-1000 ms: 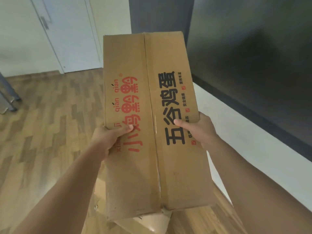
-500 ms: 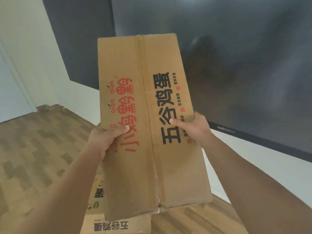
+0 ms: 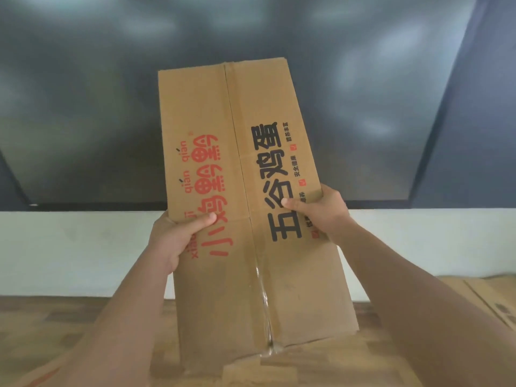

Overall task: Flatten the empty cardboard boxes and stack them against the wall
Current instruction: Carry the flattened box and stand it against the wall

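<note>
I hold a flattened brown cardboard box [image 3: 251,141] with red and black printed characters upright in front of me. My left hand [image 3: 176,236] grips its left edge, thumb over the red print. My right hand [image 3: 321,210] grips its right edge, thumb over the black print. A taped seam runs down the middle of the box. Behind it stands the wall [image 3: 69,247], white at the bottom with a dark panel [image 3: 111,107] above. More cardboard [image 3: 491,300] lies at the wall's foot on the right, and a further piece [image 3: 307,364] shows under the held box.
A wooden floor [image 3: 55,331] runs along the base of the wall on the left. The dark panel fills the upper part of the view and bends away at the right.
My view has swung right, from the door and floor to face the wall head-on. Both hands keep the same grip on the box. Cardboard by the wall has come into view at right.
</note>
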{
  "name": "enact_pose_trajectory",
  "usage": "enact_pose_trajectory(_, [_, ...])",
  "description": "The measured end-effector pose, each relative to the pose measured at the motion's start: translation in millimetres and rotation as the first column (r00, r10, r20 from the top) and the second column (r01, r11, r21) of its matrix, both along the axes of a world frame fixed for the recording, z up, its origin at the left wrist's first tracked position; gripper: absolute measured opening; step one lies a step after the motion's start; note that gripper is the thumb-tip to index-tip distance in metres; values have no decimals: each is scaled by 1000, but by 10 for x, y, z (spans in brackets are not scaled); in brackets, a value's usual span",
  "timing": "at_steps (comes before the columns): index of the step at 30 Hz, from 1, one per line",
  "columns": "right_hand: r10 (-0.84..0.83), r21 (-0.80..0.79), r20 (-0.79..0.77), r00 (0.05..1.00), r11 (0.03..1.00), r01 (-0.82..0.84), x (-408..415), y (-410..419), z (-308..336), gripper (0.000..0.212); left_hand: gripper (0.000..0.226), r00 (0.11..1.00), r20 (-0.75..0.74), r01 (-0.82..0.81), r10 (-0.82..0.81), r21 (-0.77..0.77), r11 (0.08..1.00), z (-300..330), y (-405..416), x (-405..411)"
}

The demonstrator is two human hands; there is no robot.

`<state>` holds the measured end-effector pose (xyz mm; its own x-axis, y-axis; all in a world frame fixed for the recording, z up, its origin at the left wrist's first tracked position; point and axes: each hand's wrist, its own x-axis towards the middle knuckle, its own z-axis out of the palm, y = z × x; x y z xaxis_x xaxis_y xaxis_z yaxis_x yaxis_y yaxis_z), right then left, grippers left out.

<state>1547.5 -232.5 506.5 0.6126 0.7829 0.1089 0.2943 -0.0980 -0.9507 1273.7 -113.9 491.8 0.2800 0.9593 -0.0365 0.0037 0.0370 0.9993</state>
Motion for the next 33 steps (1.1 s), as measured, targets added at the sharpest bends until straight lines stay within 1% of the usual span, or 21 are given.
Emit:
enact_pose_trajectory(2, [-80,-5,-6,997,997,80,353,-591,35,48,74,997,-3,80,-80,0,997,12,-341,486])
enact_pose_trajectory(4, [-178,3,-6,984,984,178,738,-1263,45,50,71,984,-12,177,-177,1,984,4,-757,1039])
enact_pose_trajectory(7, [-311,6,2,950,950,311,1218,-2027,24,57,53,962,-7,272,-272,9,962,22,-1281,1726])
enact_pose_trajectory(9, [-393,1,-1,920,920,393,1511,-2515,3,59,48,938,-18,347,-347,6,938,-6,-1589,2207])
enact_pose_trajectory(15, [-585,-41,-13,811,811,584,2339,-3523,-84,56,56,844,-55,535,-534,5,845,-45,-2201,3502])
enact_pose_trajectory(16, [-617,-38,-16,787,787,616,2531,-3725,-89,54,62,815,-52,578,-577,4,816,-60,-2328,3831])
enact_pose_trajectory(18, [-672,-41,-15,740,740,671,2795,-3999,-134,54,83,771,-62,635,-634,2,772,-77,-2503,4283])
enact_pose_trajectory(19, [-700,-30,-18,714,714,699,2934,-4144,-152,56,85,742,-58,669,-668,-10,743,-108,-2575,4533])
enact_pose_trajectory(20, [-730,-33,-22,683,683,729,3088,-4301,-160,57,81,715,-67,697,-696,-12,717,-123,-2679,4788])
enact_pose_trajectory(22, [-775,-48,-27,631,631,774,3294,-4556,-180,58,63,676,-73,735,-733,-4,678,-131,-2874,5178])
enact_pose_trajectory(24, [-828,-40,-40,560,561,827,3580,-4911,-183,56,52,598,-66,799,-798,-17,601,-140,-3161,5689])
enact_pose_trajectory(26, [-864,-56,-43,502,504,862,3766,-5181,-196,54,49,542,-58,839,-838,-14,544,-163,-3425,6073])
enact_pose_trajectory(29, [-900,-63,-48,434,436,898,4062,-5642,-243,49,52,453,-76,889,-888,-40,456,-266,-3855,6683])
enact_pose_trajectory(31, [-915,-69,-56,400,403,913,4246,-5913,-328,54,51,417,-89,905,-905,-53,422,-323,-4106,7015])
enact_pose_trajectory(33, [-937,-80,-52,346,349,934,4508,-6237,-447,65,48,366,-91,927,-926,-49,372,-400,-4424,7402])
